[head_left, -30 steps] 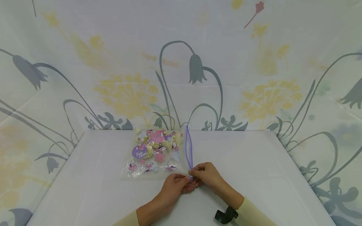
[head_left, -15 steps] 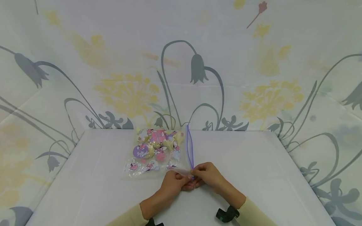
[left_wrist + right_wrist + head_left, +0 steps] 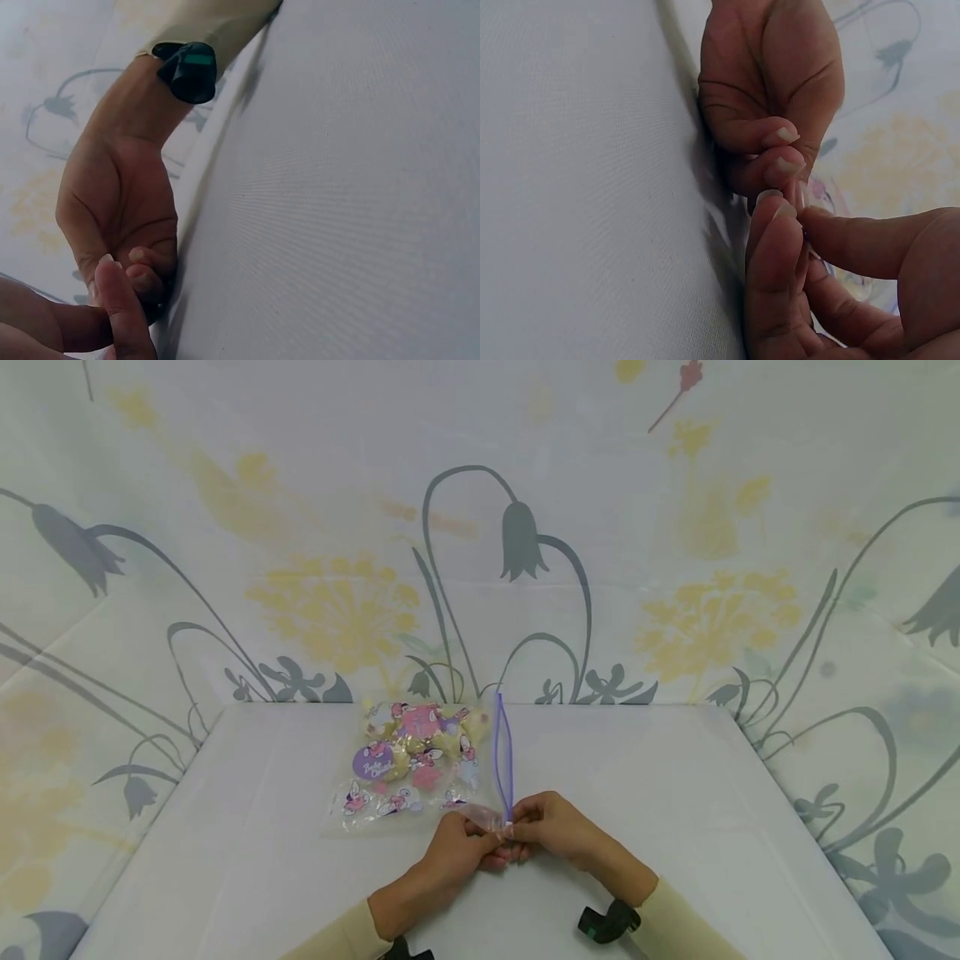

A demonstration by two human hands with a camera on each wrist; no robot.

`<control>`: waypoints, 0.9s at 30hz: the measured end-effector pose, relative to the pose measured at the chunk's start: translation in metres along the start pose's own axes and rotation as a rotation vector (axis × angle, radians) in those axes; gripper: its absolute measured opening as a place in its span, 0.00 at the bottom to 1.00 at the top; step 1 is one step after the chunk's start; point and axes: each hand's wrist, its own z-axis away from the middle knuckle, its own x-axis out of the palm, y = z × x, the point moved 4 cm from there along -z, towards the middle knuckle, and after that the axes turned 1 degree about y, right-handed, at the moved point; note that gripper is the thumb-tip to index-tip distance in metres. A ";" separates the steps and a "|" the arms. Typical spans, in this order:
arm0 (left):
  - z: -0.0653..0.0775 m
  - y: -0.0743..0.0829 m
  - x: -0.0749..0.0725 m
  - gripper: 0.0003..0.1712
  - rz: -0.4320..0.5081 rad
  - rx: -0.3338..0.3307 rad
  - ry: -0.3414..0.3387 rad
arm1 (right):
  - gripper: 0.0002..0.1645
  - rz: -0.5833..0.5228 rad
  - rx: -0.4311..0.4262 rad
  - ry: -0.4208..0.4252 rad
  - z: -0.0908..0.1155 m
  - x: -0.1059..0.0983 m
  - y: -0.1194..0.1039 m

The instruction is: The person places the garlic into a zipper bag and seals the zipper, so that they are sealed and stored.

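A clear zip bag [image 3: 442, 777] printed with pink and purple cartoon figures lies on the white table, with pale yellow items inside. Its purple zip strip [image 3: 504, 760] runs along the right side, the two edges bowed apart in the middle. At the near corner my left hand [image 3: 453, 852] pinches the bag, the film puckered beside the thumb. My right hand [image 3: 558, 831] pinches the near end of the strip, where a small whitish piece shows. Both hands' fingertips meet there; in the right wrist view the right thumb [image 3: 870, 244] bears on the fingertips, which mostly hide the bag.
A white table [image 3: 645, 760] spreads around the bag, its far edge against a flower-printed cloth backdrop [image 3: 615, 527]. Black wrist devices sit on both arms, the right one [image 3: 609, 922] just above the table near the front.
My left hand has drawn the bag's near corner up into a fold. The right fingers have shifted at the strip's end, showing the small whitish piece. The bag's body stays in place.
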 end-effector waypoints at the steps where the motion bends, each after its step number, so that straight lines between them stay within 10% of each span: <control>1: -0.001 0.000 0.000 0.09 0.004 0.000 0.001 | 0.10 -0.008 0.000 0.002 0.000 0.000 0.000; 27: 0.001 0.000 -0.001 0.07 -0.063 -0.038 0.042 | 0.10 -0.029 0.022 0.239 -0.023 -0.019 0.001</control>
